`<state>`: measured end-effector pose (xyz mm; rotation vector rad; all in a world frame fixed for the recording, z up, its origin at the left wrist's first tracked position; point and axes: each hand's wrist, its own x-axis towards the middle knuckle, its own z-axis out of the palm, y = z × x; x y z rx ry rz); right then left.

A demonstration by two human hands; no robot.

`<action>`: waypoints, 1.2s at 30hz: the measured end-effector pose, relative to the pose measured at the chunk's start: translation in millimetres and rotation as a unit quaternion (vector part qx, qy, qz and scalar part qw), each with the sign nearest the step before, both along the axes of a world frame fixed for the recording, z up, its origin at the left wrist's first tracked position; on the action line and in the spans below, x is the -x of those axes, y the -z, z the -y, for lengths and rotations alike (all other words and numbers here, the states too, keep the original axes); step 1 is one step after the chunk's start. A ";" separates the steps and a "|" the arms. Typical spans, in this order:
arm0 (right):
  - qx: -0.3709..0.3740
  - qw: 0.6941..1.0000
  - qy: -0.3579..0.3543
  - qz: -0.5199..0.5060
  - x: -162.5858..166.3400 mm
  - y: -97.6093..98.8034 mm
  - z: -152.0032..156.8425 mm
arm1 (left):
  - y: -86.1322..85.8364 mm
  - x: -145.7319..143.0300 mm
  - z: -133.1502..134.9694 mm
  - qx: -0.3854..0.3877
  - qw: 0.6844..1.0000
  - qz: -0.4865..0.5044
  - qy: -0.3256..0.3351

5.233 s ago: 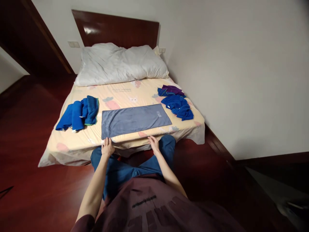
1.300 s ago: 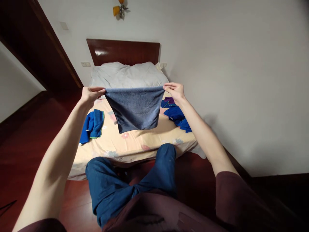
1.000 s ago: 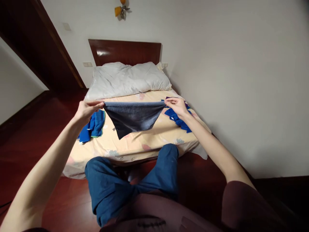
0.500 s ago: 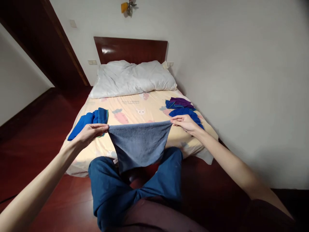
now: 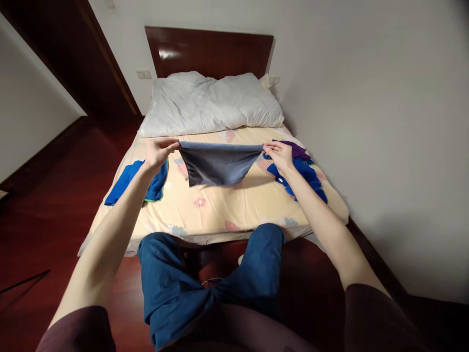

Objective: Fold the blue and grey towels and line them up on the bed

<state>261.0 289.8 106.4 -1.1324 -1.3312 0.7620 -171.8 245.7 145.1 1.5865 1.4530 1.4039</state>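
A grey-blue towel (image 5: 220, 164) is stretched between my hands, its top edge taut and its lower part hanging over the bed. My left hand (image 5: 158, 150) pinches the upper left corner. At the upper right corner, my right hand (image 5: 280, 154) has the same kind of pinch. Below and beside my left wrist lies a blue cloth (image 5: 126, 183) with a green edge, partly hidden by the forearm. Under my right hand and forearm rests a crumpled blue cloth (image 5: 311, 181), with a purple cloth (image 5: 297, 149) just behind it.
The bed (image 5: 205, 215) has a cream sheet with carrot and flower prints. A white quilt (image 5: 212, 105) lies folded against the dark headboard (image 5: 212, 51). My knees, in blue trousers (image 5: 164, 278), are at the bed's near edge. A wall (image 5: 384, 122) stands to the right.
Both hands have moved forward over the bed, carrying the towel away from my knees. My view has tilted down, and the towel looks smaller and farther off.
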 end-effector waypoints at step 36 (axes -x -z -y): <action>0.434 0.891 -0.127 0.031 -2.8 262.1 142.6 | 291.8 6.4 194.5 0.333 0.929 -0.158 -0.036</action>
